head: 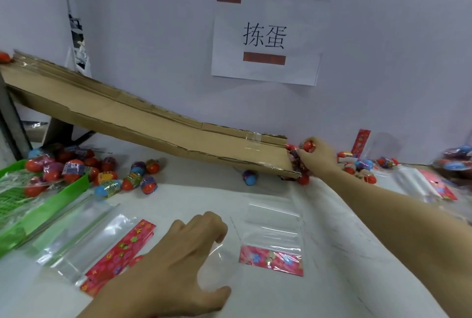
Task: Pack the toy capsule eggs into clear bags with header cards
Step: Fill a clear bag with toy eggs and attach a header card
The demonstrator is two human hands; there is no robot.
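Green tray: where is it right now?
Head view, far left: the green tray sits on the table edge below the cardboard ramp, holding capsule eggs.

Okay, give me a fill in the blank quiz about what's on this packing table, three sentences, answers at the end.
1. The right hand grips a red capsule egg at the low end of the ____ ramp.
2. The left hand rests on the table beside a clear bag whose header card is ____.
3. The tray holding eggs at the left edge is ____.

Missing words: cardboard; pink; green
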